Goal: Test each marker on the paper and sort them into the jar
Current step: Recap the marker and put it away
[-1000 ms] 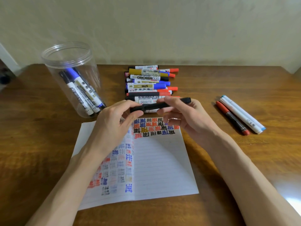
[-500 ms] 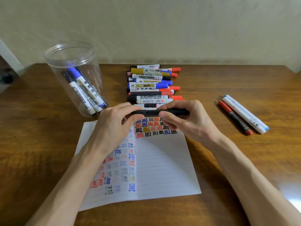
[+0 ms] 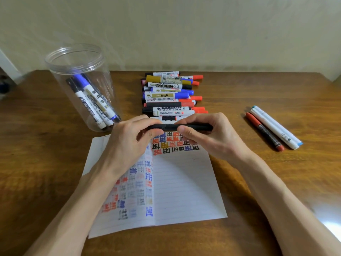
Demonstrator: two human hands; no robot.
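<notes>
I hold a black marker [image 3: 170, 127] level above the top of the lined paper [image 3: 184, 185]. My left hand [image 3: 127, 143] pinches its left end and my right hand [image 3: 208, 137] grips its right part; the cap looks seated on the barrel. The paper carries rows of red, blue, black and ochre test marks. A clear plastic jar [image 3: 77, 63] stands at the left with a few whiteboard markers [image 3: 92, 102] leaning inside. A pile of several markers [image 3: 169, 95] lies just beyond my hands.
On the right of the wooden table [image 3: 258, 182] lie a red pen [image 3: 263, 132] and a white pen with a blue end [image 3: 275, 126], side by side. A pale wall closes off the table's far edge.
Both hands brought the black marker down and level over the paper's top edge. The right end that stuck out past my right fingers now sits within my grip.
</notes>
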